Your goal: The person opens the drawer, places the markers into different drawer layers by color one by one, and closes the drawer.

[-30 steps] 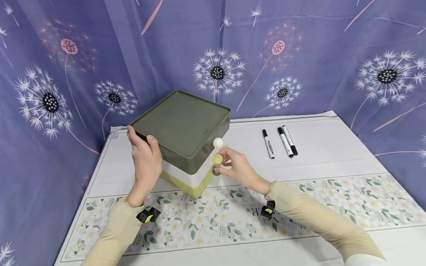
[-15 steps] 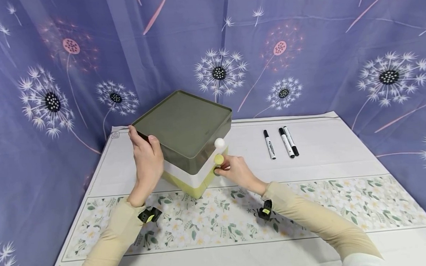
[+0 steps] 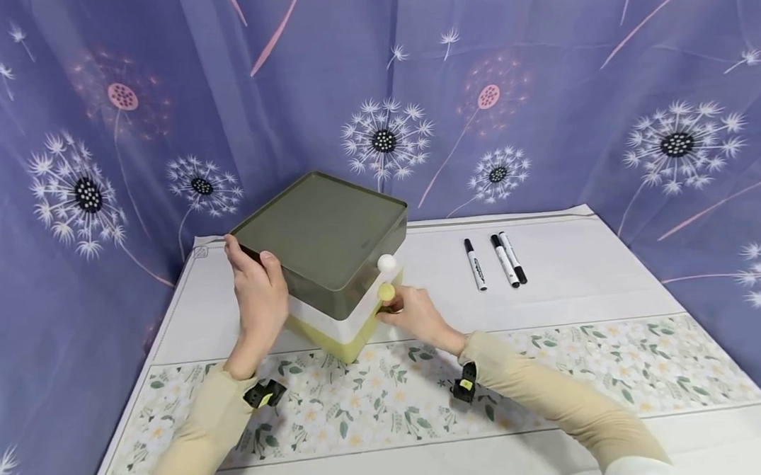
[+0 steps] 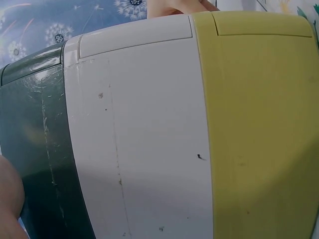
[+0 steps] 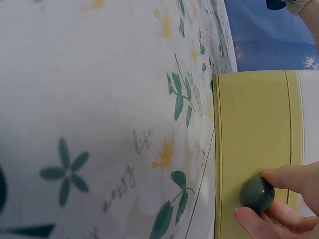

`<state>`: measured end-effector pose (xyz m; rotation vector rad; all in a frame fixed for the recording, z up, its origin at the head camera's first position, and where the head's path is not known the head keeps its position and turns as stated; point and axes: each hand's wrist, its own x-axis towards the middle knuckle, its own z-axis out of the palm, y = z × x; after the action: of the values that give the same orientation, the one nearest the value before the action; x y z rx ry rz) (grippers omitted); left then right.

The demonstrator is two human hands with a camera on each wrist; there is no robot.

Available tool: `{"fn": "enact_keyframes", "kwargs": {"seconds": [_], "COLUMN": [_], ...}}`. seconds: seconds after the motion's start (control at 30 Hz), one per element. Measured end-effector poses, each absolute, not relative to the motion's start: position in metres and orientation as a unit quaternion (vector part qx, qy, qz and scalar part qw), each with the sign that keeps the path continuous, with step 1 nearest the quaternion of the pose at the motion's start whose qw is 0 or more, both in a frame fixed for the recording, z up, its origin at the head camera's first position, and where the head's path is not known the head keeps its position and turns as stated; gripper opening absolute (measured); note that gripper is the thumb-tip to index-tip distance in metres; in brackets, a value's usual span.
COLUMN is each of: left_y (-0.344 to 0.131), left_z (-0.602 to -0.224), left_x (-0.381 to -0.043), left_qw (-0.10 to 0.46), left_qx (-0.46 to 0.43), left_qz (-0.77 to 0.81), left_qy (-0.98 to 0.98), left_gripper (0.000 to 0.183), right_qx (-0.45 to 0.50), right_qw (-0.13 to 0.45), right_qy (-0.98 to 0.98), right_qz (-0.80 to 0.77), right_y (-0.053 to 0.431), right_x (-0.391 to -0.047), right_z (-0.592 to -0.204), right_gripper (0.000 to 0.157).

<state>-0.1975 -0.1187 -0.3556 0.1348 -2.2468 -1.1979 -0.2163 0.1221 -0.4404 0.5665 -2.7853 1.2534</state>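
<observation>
A small three-tier drawer box (image 3: 319, 236) stands turned corner-on, with a dark green top tier, a white middle tier (image 4: 139, 124) and a yellow bottom tier (image 4: 259, 109). My left hand (image 3: 259, 303) holds the upper left edge of the green tier, thumb on the rim. A white knob (image 3: 386, 263) and a yellow knob (image 3: 386, 292) stick out from the upper two drawers. With thumb and fingers, my right hand (image 3: 418, 317) pinches the dark green knob (image 5: 256, 194) of the yellow drawer. That drawer sits flush. In the head view my fingers mostly hide this knob.
Three black-capped white markers lie right of the box: one (image 3: 475, 265) apart, another (image 3: 505, 260) beside the third (image 3: 513, 258). A flower-printed band (image 3: 388, 407) crosses the white tablecloth. Purple dandelion curtains (image 3: 297, 85) hang behind and at the sides.
My right hand has closed in from beside the yellow knob onto the dark green knob below it. My left hand keeps its hold on the box. The head view has shifted slightly.
</observation>
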Motion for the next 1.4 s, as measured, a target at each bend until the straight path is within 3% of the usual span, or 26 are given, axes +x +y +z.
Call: {"fn": "enact_keyframes", "kwargs": {"seconds": [1.4], "left_y": [-0.1174], "left_z": [-0.3561], "left_x": [-0.1985], "left_qw": [0.326], "left_qx": [0.045], "left_qz": [-0.446], "left_qy": [-0.832], "left_gripper": [0.063], "right_qx": [0.203], "right_qw": [0.007], "right_qy": [-0.903], "right_qz": [0.379], "right_y": [0.1287], "right_x": [-0.2119], "right_z": [-0.4404], "right_gripper": [0.021]}}
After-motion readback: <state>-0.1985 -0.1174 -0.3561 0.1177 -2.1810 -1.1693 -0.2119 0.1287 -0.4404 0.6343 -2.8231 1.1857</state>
